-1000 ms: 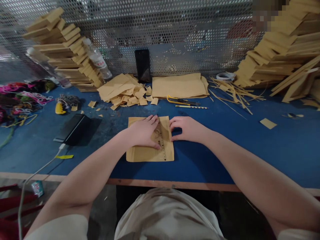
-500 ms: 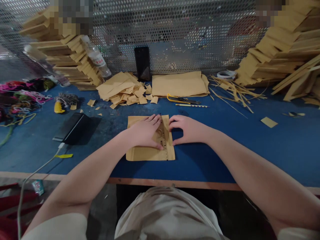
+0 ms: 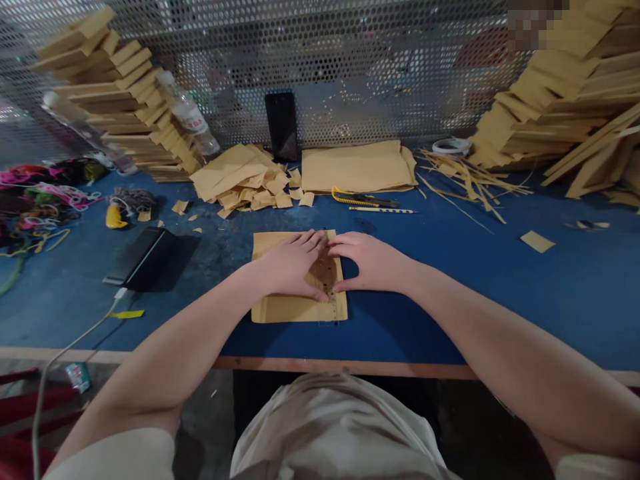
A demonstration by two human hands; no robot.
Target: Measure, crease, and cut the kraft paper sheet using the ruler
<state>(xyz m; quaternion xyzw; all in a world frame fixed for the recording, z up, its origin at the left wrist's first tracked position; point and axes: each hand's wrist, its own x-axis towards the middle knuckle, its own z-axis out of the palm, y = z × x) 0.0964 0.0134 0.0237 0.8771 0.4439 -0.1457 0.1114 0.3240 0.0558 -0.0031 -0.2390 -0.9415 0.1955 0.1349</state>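
Note:
A brown kraft paper piece point(image 3: 283, 309) with folded edges, perhaps an envelope, lies flat on the blue table in front of me. On its right part rests a clear plastic ruler point(image 3: 329, 311), running away from me, with its near end slightly past the paper's edge. My left hand point(image 3: 291, 265) lies spread over the paper, fingers and thumb pressing at the ruler's left side. At the ruler's right side is my right hand point(image 3: 376, 263), thumb and fingers apart in a curve, fingertips touching it or the paper there. The hands partly hide the ruler's middle and far end.
Behind the paper lie a yellow utility knife point(image 3: 357, 197), a pencil point(image 3: 383, 210), stacked kraft sheets point(image 3: 357, 167) and paper scraps point(image 3: 250, 180). A phone point(image 3: 281, 125) leans on the mesh. Tall envelope piles point(image 3: 135, 100) flank the table. A cabled black device point(image 3: 143, 257) sits left.
My right hand has shifted left, from the paper's right edge onto the ruler's side. The ruler's near end now sticks out past the paper. My left hand stays nearly in place.

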